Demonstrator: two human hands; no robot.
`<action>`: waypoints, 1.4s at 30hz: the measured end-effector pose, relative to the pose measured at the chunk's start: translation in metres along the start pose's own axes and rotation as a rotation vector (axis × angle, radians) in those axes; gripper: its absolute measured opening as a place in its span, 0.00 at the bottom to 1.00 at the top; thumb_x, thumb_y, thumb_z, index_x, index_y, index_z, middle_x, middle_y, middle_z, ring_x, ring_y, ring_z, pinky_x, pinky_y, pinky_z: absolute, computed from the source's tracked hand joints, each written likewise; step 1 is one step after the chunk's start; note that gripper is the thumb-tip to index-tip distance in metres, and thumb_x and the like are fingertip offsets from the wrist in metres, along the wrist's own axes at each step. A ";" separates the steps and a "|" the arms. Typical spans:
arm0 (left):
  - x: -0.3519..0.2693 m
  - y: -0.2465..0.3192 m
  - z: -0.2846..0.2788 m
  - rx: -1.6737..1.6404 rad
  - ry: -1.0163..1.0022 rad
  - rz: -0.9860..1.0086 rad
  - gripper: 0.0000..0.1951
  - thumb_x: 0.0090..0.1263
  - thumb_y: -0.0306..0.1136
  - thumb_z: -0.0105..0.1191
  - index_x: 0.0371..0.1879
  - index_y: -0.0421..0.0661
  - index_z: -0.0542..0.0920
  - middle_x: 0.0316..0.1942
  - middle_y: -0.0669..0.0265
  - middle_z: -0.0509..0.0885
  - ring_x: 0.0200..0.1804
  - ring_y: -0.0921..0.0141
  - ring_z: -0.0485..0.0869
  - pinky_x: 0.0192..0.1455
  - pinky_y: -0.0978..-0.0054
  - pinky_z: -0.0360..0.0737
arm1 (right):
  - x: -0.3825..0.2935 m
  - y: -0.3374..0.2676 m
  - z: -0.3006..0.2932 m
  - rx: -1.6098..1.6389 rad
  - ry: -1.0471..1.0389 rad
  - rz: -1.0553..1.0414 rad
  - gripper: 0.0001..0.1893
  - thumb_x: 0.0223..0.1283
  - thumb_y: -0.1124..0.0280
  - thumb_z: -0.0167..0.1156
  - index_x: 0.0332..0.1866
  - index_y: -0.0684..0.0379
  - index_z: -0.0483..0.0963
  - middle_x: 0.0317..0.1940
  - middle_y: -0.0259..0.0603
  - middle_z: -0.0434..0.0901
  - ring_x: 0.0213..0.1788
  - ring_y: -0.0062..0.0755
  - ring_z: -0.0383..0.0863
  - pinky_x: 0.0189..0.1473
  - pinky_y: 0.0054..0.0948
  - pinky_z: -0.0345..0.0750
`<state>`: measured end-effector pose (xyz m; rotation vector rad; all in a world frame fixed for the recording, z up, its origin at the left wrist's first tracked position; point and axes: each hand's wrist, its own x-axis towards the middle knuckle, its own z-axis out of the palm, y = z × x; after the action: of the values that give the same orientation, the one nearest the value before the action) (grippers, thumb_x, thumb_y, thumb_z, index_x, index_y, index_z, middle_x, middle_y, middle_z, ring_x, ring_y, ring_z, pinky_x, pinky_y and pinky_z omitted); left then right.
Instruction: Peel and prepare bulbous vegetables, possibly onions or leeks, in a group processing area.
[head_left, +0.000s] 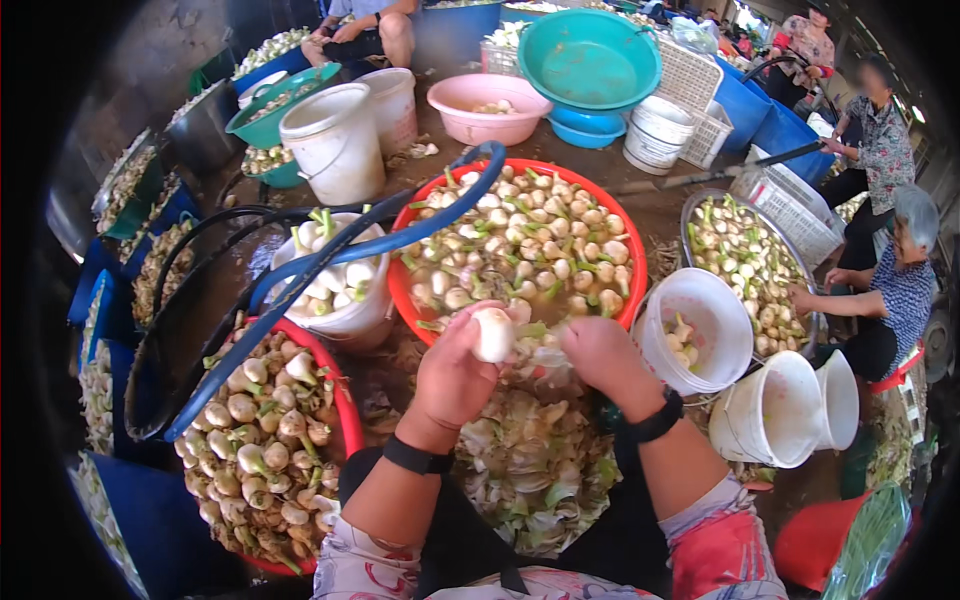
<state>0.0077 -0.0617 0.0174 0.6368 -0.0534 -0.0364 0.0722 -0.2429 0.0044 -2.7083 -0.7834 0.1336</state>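
A peeled white garlic bulb (493, 335) is held in my left hand (456, 367), near the front rim of a red basin (641, 262) full of garlic bulbs in murky water. To its right my right hand (606, 358) is blurred, its fingers curled; whether it holds a bit of skin cannot be made out. Below both hands, between my knees, lies a heap of peeled garlic skins (536, 457). A white bucket (337, 319) of peeled white bulbs stands left of the basin. Unpeeled bulbs (262, 435) fill another red basin at the lower left.
A blue hose (300, 277) arches over the white bucket and the red basin's rim. White buckets (697, 322) stand at the right. Beyond them a seated person (900, 300) reaches into a metal tub (686, 217) of bulbs. A pink basin (487, 120) and a green basin (589, 60) are behind.
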 end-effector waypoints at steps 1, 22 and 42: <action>0.000 0.004 -0.003 0.013 0.003 0.015 0.18 0.66 0.44 0.39 0.46 0.43 0.68 0.43 0.57 0.74 0.39 0.70 0.74 0.38 0.78 0.73 | 0.002 0.016 0.011 -0.345 -0.212 -0.072 0.15 0.53 0.64 0.47 0.22 0.65 0.73 0.20 0.44 0.76 0.25 0.42 0.76 0.29 0.32 0.73; -0.015 -0.003 -0.015 1.341 0.064 0.261 0.19 0.46 0.35 0.58 0.35 0.38 0.72 0.34 0.54 0.74 0.37 0.56 0.73 0.40 0.69 0.71 | -0.011 -0.061 -0.008 0.317 0.159 -0.179 0.12 0.53 0.70 0.47 0.21 0.68 0.68 0.15 0.48 0.69 0.21 0.44 0.71 0.25 0.36 0.65; -0.021 0.031 -0.016 0.496 -0.039 -0.120 0.31 0.62 0.59 0.37 0.43 0.39 0.74 0.26 0.69 0.77 0.24 0.81 0.72 0.24 0.86 0.65 | 0.001 -0.066 -0.026 0.811 0.249 -0.118 0.13 0.47 0.69 0.58 0.39 0.63 0.75 0.16 0.38 0.73 0.23 0.19 0.72 0.28 0.19 0.69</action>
<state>-0.0117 -0.0263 0.0215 1.1349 -0.0621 -0.1551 0.0440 -0.1965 0.0507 -1.8658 -0.6286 0.0639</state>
